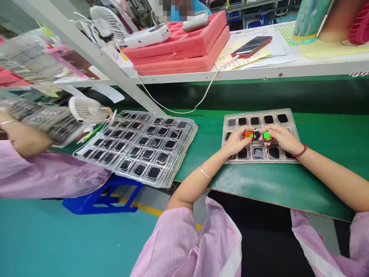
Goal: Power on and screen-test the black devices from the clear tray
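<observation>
Green matting covered the desk point(317, 130), where a clear plastic tray point(290, 115) of small dark square screens lay near the front edge. Over its middle row, the left hand point(236, 140) pinched one lit screen point(249, 134), showing red with a small green corner, and the right hand point(281, 137) pinched a second lit screen point(267, 135), showing green and red; both grips were closed on their pieces, held just above the tray. No writing on either could be read. To the left lay a stack of larger trays point(138, 144) of dark screens, four rows showing on top. Farther left, another person's arm point(25, 138) in a pink sleeve held blurred trays. On the far shelf point(259, 71) sat two red foam trays point(187, 48), one phone point(252, 46) and papers.
</observation>
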`<state>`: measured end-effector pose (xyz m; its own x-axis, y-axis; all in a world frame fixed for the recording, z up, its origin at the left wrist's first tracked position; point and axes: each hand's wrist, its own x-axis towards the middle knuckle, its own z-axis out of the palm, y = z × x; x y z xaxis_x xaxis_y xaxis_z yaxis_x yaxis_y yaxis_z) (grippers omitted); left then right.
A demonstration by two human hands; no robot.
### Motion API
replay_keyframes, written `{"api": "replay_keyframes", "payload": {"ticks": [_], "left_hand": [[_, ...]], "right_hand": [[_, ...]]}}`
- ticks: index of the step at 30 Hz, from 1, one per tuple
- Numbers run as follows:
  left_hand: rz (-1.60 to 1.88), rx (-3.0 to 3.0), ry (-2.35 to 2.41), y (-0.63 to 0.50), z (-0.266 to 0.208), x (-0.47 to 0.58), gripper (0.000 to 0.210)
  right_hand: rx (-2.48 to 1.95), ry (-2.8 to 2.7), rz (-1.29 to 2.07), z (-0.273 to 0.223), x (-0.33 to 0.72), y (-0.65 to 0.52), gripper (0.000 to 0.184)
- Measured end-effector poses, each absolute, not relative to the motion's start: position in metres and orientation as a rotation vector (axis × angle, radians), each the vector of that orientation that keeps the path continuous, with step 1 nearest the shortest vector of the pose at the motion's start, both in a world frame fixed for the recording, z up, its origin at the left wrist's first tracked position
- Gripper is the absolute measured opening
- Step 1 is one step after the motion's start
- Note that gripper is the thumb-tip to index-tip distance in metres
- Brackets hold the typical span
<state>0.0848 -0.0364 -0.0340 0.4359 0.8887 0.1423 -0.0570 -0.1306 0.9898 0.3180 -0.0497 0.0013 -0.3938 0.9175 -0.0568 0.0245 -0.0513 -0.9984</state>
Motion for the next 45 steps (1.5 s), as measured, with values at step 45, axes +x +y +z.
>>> {"api": "replay_keyframes", "payload": {"ticks": [45], "left_hand": [[1.006, 1.525, 0.753, -0.039, -0.03, 0.087, 0.041]], "right_hand": [[-0.969, -1.804, 1.237, -0.006, 0.318, -0.054, 0.033]]}}
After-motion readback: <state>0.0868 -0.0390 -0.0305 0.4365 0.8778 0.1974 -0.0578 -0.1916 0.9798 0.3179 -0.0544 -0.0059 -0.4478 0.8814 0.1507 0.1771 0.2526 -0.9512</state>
